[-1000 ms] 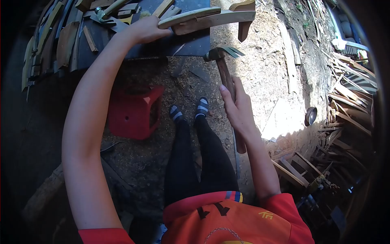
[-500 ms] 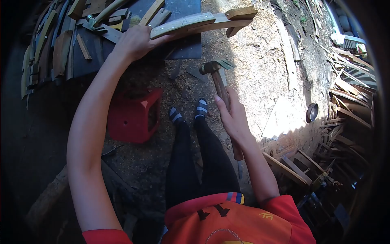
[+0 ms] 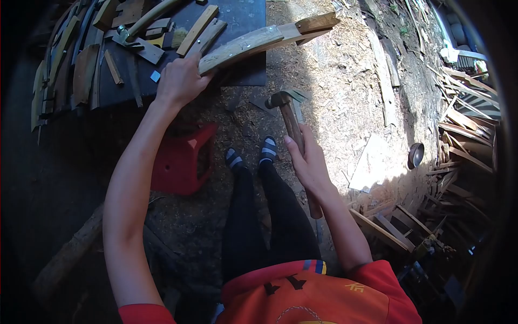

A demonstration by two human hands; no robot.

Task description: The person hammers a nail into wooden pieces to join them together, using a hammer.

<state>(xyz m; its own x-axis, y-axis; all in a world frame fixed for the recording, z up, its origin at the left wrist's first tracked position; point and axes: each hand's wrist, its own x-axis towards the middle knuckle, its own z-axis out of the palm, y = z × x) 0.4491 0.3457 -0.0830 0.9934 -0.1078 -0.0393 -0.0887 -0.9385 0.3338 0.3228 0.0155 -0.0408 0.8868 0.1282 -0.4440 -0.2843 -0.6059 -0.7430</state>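
My left hand (image 3: 185,78) is closed around the near end of a long piece of joined wooden boards (image 3: 245,45). Shiny spots like nail heads dot its pale upper face, and a darker wood block (image 3: 318,22) forms its far end. The piece reaches out past the right edge of the dark table (image 3: 245,73). Lower down, my right hand (image 3: 312,164) grips the wooden handle of a claw hammer (image 3: 291,116). The hammer's head points away from me, above the ground and apart from the wood.
A second hammer (image 3: 143,24) lies on the table among wood offcuts (image 3: 202,29). Beneath the table edge stands a red plastic stool (image 3: 181,162). Scrap wood (image 3: 469,135) is piled at the right, near a round dark bowl (image 3: 415,155). Shavings cover the ground.
My left hand has shifted slightly right and down with the near end of the wooden piece, uncovering more offcuts on the table. The hammer in my right hand is slightly lower.
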